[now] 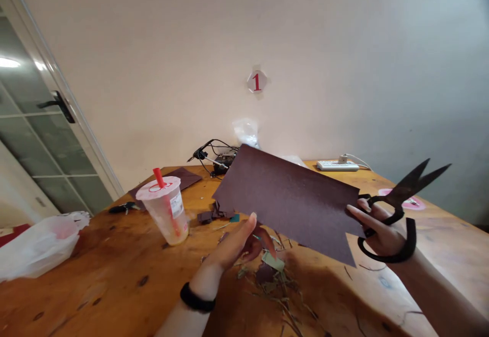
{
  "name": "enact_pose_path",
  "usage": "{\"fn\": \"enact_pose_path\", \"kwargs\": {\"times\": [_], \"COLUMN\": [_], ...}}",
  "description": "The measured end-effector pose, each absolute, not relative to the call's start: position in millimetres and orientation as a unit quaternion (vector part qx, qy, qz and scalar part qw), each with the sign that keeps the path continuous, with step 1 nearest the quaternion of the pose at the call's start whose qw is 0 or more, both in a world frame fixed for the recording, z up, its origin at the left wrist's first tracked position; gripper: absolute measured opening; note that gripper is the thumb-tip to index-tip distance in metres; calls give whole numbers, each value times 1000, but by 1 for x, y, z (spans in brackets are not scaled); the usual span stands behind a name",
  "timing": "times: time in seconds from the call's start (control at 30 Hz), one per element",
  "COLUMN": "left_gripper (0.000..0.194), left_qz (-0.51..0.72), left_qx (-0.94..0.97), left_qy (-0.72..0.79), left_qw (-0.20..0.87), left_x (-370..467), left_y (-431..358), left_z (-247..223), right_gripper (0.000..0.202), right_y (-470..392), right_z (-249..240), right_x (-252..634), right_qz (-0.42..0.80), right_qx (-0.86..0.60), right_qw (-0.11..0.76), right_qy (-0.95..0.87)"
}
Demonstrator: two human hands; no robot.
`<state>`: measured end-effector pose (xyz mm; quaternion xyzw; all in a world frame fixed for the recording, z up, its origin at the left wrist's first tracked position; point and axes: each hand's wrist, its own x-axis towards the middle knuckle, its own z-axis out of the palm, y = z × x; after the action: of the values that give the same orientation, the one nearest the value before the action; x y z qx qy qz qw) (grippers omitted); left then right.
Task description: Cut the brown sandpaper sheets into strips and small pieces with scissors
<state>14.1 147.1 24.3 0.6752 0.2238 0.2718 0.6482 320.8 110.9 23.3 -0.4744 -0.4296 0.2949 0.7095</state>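
Note:
A dark purple-brown sheet (282, 199) is raised above the wooden table (126, 271), tilted down to the right. My right hand (382, 227) pinches its right edge and also holds black-handled scissors (408, 189), whose blades are parted and point up to the right. By the sheet's lower left edge is my left hand (248, 240), thumb up and fingers loosely curled and apart; a black band circles that wrist. Beneath lie dried stems (284, 296) and a pale green scrap (273, 261).
A plastic cup (164, 215) with a red straw stands left, near keys (124, 207) and a white plastic bag (42, 245). Behind are black cables and a device (223, 163), plus a power strip (336, 166). A pink round item (414, 202) lies right.

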Motion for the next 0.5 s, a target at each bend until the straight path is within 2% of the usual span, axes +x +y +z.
{"fn": "enact_pose_path", "kwargs": {"times": [0.1,0.27,0.43,0.5], "left_gripper": [79,64,82,84], "left_qz": [243,192,57,42], "left_qx": [685,718,698,697], "left_qy": [217,282,321,330], "left_qw": [652,607,637,635], "left_x": [16,13,21,24], "left_y": [139,131,145,151], "left_z": [27,37,24,17], "right_gripper": [44,49,53,53], "right_y": [109,108,109,110], "right_z": [22,22,22,21], "right_x": [320,319,318,317], "right_qz": [313,315,315,314], "right_qx": [-464,-459,-474,-480], "right_qw": [694,702,698,697], "right_qy": [-453,-444,-435,-430]}}
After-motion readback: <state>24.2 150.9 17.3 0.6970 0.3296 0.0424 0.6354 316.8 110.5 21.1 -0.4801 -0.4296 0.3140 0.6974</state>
